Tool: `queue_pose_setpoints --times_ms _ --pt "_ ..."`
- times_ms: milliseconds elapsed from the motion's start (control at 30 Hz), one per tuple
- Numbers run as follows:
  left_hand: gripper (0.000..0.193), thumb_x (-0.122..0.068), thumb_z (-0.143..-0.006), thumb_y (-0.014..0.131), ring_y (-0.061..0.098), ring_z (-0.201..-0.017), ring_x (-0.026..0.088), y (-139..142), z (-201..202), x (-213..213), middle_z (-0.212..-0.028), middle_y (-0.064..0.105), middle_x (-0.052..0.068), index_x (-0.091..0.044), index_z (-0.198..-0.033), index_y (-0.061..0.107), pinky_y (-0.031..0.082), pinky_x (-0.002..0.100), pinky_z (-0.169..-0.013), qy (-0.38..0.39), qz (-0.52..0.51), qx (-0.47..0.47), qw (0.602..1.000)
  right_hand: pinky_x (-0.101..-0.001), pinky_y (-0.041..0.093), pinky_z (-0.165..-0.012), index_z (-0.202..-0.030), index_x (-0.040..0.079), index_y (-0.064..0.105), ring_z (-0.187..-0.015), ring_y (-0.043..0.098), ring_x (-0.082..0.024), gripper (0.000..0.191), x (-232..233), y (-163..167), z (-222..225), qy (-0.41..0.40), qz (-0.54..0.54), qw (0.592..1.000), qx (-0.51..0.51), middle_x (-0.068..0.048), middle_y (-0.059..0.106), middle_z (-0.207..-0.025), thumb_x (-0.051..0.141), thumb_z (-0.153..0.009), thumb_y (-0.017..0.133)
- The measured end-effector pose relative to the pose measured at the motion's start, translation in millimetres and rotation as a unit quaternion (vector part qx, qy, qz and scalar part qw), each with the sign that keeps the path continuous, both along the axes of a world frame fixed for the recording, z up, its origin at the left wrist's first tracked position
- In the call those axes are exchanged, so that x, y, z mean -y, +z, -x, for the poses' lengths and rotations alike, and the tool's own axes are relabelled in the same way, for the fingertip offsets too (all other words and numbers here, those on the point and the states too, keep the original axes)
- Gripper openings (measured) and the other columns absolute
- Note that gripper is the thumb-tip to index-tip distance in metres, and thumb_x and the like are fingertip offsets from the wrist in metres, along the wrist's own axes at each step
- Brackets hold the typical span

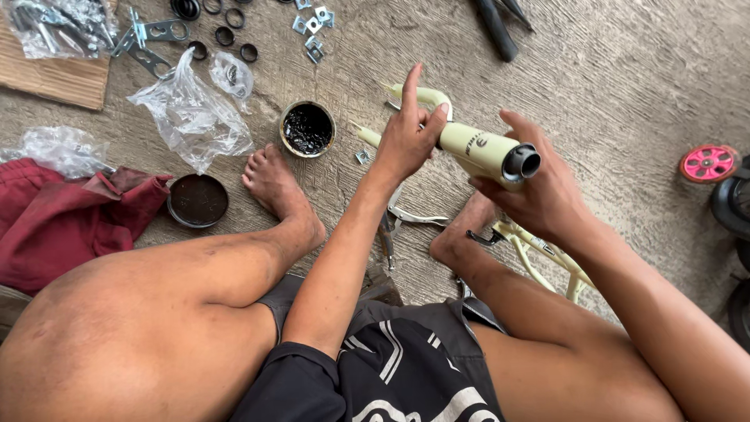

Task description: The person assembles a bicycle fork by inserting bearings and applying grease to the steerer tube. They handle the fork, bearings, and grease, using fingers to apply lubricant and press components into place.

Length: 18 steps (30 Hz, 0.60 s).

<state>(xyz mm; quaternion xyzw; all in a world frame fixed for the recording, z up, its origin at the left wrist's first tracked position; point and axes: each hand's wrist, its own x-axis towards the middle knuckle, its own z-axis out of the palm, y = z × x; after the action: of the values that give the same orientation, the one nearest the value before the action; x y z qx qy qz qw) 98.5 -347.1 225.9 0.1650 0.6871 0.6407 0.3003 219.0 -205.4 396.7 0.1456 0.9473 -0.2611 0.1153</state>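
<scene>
I sit on a concrete floor and hold a cream bicycle fork with its open steerer tube end pointing toward me. My right hand grips the tube from underneath near that open end. My left hand rests on the far part of the fork, thumb against the tube and index finger raised. An open tin of black grease stands on the floor just left of my left hand, and its lid lies by my left foot.
A cream bicycle frame lies under my right leg. Plastic bags, black rings, small metal washers, a cardboard sheet and a red cloth sit left. A pink wheel is at the right.
</scene>
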Motion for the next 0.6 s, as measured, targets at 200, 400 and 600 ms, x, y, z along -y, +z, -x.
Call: queue_pose_setpoints --times_ms 200,400,600 --pt "0.085 -0.055 -0.104 0.047 0.078 -0.083 0.023 -4 7 -5 -0.084 0.081 0.01 -0.01 -0.165 0.01 0.059 0.04 -0.08 -0.017 0.012 -0.089 0.996 -0.0465 0.055 -0.091 -0.149 0.005 0.043 -0.116 0.067 -0.037 0.077 -4 -9 1 -0.025 0.036 0.999 -0.015 -0.024 0.064 -0.128 0.027 -0.087 0.083" --pt "0.074 -0.044 -0.104 0.056 0.078 -0.096 0.023 -42 4 29 -0.107 0.079 0.011 -0.012 -0.163 0.023 0.06 0.035 -0.085 0.125 0.042 -0.1 0.986 -0.0451 0.057 -0.088 -0.146 0.002 0.047 -0.108 0.072 -0.034 0.07 -7 -16 2 -0.019 0.04 0.998 -0.034 -0.021 0.07 -0.115 0.025 -0.09 0.082" --pt "0.057 -0.031 -0.102 0.062 0.074 -0.076 0.019 -79 -4 88 -0.104 0.073 0.01 -0.006 -0.151 0.045 0.06 0.037 -0.076 0.162 0.156 -0.173 0.959 -0.0458 0.057 -0.088 -0.148 0.0 0.047 -0.107 0.071 -0.034 0.072 -7 -21 3 0.008 0.019 0.999 -0.034 -0.021 0.07 -0.115 0.024 -0.089 0.082"
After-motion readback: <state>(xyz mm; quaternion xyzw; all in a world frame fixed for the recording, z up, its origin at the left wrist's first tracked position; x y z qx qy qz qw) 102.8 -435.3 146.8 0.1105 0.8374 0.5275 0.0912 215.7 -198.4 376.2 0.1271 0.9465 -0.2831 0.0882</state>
